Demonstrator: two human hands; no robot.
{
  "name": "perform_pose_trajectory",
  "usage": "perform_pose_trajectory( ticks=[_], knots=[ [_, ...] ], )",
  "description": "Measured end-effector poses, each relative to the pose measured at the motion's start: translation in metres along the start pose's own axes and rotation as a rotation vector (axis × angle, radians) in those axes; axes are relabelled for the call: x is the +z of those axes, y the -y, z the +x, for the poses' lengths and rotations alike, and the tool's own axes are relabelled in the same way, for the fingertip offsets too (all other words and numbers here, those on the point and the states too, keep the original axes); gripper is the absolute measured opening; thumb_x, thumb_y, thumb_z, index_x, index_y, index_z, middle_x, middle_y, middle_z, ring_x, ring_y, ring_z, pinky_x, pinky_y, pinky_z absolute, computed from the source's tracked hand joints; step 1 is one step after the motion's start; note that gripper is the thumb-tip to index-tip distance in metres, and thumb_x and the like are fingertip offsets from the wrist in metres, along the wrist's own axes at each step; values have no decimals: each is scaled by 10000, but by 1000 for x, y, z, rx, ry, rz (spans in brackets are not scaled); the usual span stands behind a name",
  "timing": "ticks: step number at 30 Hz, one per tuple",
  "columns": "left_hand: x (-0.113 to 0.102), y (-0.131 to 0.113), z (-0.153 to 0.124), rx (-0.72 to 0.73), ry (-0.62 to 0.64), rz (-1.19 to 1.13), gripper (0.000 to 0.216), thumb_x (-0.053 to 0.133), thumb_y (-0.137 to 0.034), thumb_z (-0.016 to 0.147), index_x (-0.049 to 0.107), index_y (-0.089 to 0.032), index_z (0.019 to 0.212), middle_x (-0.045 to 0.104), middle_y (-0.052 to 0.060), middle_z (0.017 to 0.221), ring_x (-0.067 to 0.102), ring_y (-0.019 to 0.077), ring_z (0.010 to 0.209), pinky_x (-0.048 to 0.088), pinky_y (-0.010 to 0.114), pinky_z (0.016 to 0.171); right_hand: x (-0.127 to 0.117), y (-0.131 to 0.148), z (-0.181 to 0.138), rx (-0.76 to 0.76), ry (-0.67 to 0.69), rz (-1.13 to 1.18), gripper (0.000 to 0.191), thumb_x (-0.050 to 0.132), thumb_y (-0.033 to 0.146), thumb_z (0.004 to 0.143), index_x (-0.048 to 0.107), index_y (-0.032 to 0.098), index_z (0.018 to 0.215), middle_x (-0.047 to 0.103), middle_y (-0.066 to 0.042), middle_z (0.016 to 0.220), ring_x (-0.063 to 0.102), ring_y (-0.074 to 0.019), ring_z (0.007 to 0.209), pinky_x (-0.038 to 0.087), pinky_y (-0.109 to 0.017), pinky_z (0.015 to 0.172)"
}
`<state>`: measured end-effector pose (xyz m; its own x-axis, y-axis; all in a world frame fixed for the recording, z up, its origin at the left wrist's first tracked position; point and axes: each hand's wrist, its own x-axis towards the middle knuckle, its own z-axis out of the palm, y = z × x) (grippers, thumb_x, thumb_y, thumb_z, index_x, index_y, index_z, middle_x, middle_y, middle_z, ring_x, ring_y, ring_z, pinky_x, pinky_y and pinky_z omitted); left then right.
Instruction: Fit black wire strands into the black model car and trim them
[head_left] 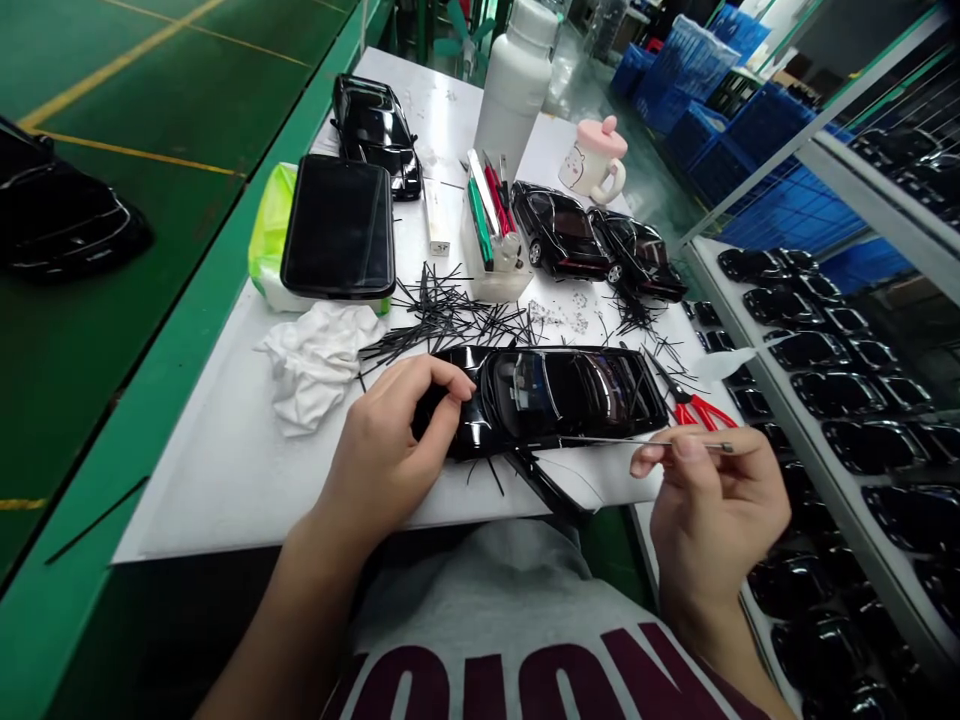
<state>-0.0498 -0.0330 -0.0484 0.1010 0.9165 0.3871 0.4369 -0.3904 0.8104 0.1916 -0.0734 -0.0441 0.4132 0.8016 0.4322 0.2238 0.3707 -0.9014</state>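
A glossy black model car body [555, 395] lies on the white worktable [217, 470] in front of me. My left hand [390, 450] grips its left end, fingers curled over the edge. My right hand [712, 500] pinches a thin metal tool [637, 441], its slim tip reaching left along the car's near side. Several black plastic slivers [450, 320] are scattered just behind the car. Red-handled scissors [694, 405] lie by its right end.
Behind are a crumpled white cloth [319, 360], a black tray on a green pack [339, 228], a clear tool holder [491, 235], a white bottle [516, 85], a pink-lidded cup [596, 158] and three more black cars [375, 130]. Racks of black car shells [847, 400] stand on the right.
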Motion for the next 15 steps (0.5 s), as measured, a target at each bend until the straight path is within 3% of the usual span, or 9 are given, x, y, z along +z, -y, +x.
perform_pose_trajectory(
  ticks=[8,15],
  knots=[
    [1,0,0,-12,3,-3,156,514,-98,948,553,-239,893,685,-8,931,672,185,972,497,324,869,2,-10,-3,-124,87,-91,172,685,174,917,568,210,796,692,21,676,651,-141,559,543,-288,514],
    [1,0,-1,-12,1,0,160,514,-93,945,555,-238,893,688,-11,931,675,181,953,496,320,857,-1,-10,-1,-186,60,-129,175,698,180,905,572,217,788,677,19,645,640,-156,540,544,-309,493]
  ],
)
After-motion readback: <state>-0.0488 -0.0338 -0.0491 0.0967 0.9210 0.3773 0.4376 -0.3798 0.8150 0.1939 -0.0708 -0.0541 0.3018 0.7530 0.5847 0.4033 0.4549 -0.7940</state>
